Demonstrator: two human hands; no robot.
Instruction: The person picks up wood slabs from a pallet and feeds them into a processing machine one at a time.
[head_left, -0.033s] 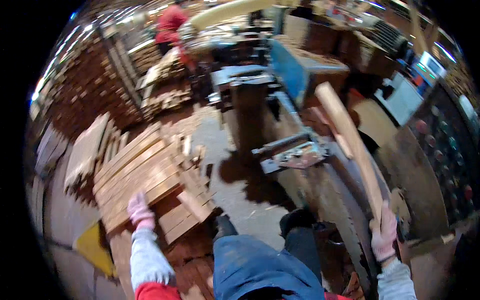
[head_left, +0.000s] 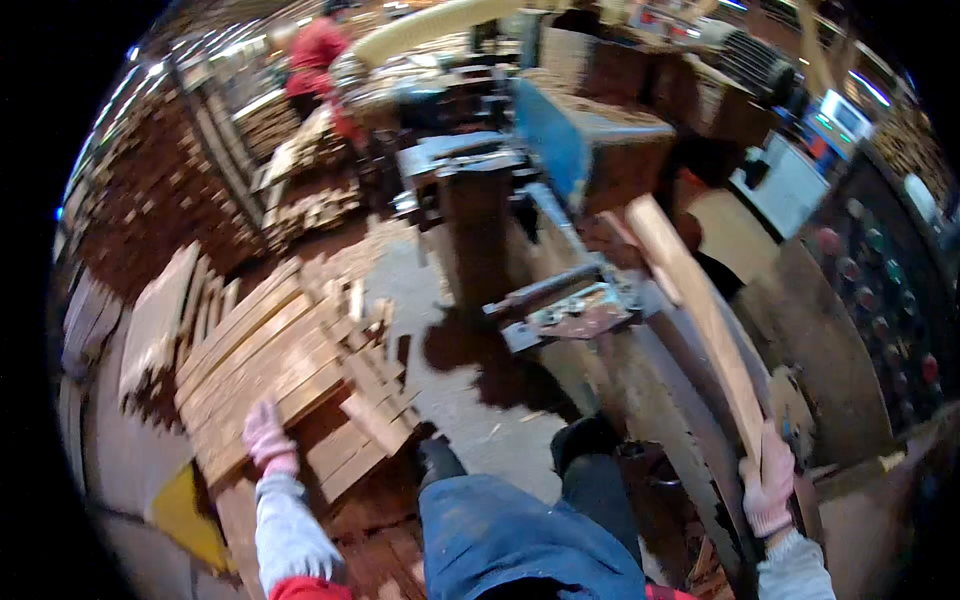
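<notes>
Sawdust-strewn workshop: right hand (head_left: 768, 492) grips a long wooden board (head_left: 700, 320) at its near end, likely stiff and top-heavy; left hand (head_left: 268, 438) lies flat on stacked planks (head_left: 270, 370), lower left.

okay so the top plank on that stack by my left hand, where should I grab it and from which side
Grip the top plank at its near end, by your left hand, coming from above with fingers over the end edge. It lies flat among tight neighbours, so its long sides look closed off.

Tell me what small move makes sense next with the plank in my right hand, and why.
Probably lower the plank onto the machine bed. The right hand grips only its near end, so the rest juts up unsupported, while the left hand rests on the stacked boards.
</notes>
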